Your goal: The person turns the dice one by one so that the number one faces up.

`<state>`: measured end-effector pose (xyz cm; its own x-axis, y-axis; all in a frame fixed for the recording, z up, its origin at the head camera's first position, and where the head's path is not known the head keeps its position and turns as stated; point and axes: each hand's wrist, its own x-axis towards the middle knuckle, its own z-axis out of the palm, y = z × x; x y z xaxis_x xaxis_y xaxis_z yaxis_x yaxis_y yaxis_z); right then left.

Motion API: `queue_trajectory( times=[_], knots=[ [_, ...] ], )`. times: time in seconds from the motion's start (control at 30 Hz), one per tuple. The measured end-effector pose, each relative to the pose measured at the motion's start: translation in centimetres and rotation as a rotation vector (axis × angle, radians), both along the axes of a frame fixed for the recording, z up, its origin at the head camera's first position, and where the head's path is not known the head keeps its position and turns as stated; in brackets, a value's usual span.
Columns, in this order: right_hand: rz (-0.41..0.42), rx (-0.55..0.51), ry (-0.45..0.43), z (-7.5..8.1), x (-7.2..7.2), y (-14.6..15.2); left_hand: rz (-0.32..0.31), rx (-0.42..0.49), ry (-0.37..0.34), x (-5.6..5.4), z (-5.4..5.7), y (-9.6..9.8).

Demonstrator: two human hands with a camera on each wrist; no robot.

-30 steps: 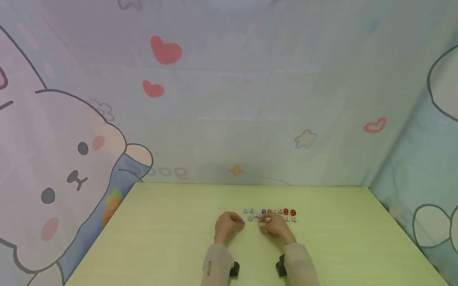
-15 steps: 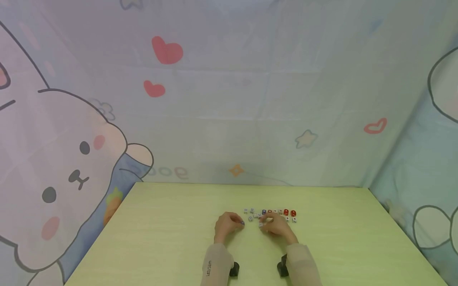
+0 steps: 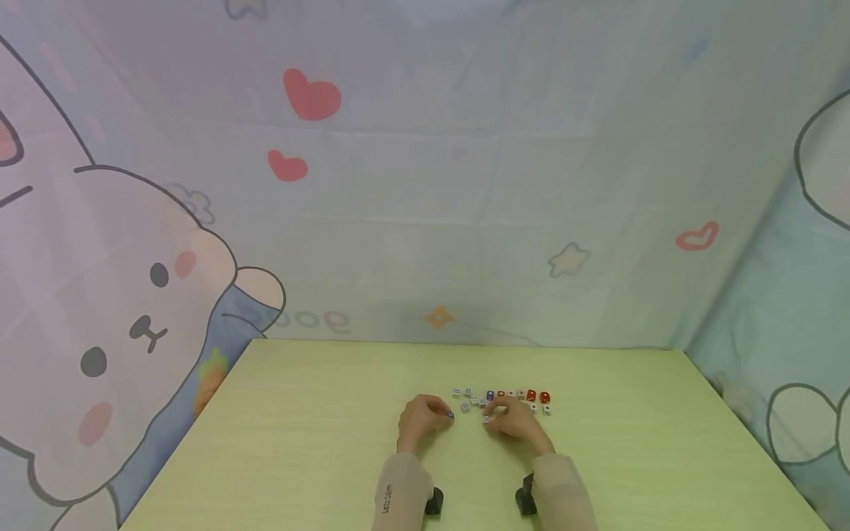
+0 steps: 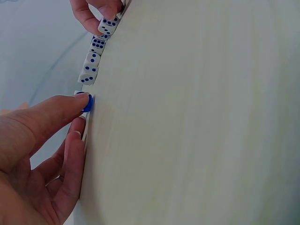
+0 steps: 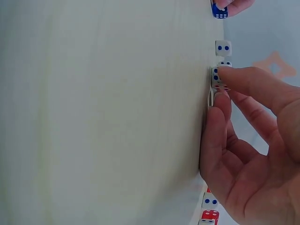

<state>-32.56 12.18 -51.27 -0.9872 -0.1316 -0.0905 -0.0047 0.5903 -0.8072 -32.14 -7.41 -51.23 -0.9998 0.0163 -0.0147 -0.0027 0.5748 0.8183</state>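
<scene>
My left hand (image 3: 421, 422) rests low over the table and pinches a blue die (image 4: 87, 104) between thumb and fingertips. Opposite it, my right hand (image 3: 516, 420) holds a white die with blue dots (image 5: 215, 76) by thumb and fingers, in front of the other dice. Between the hands and a little farther back sit loose white dice, one of them a white die showing two blue dots (image 5: 223, 48). Part of the dice group is hidden behind my right fingers.
Behind my right hand a row of small dice runs rightward, with a blue die (image 3: 490, 395) at its left and red dice such as the end red die (image 3: 544, 397) at its right. White dice (image 3: 547, 410) sit in front. The pale green table (image 3: 299, 442) meets a printed curtain (image 3: 398, 243).
My right hand has shifted slightly to the right with its white die, and the die's upper face looks different. My left hand keeps its place with the blue die.
</scene>
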Motion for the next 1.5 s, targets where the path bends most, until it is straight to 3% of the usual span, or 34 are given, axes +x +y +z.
queue_trajectory(
  times=[0.4, 1.5],
  knots=[
    [0.016, -0.021, 0.018, -0.13, -0.03, 0.36, 0.011, -0.01, 0.001, -0.07, -0.1, 0.05],
    [0.019, 0.05, 0.023, 0.51, -0.16, 0.09, -0.002, -0.006, -0.007, -0.21, 0.07, -0.05]
  ],
)
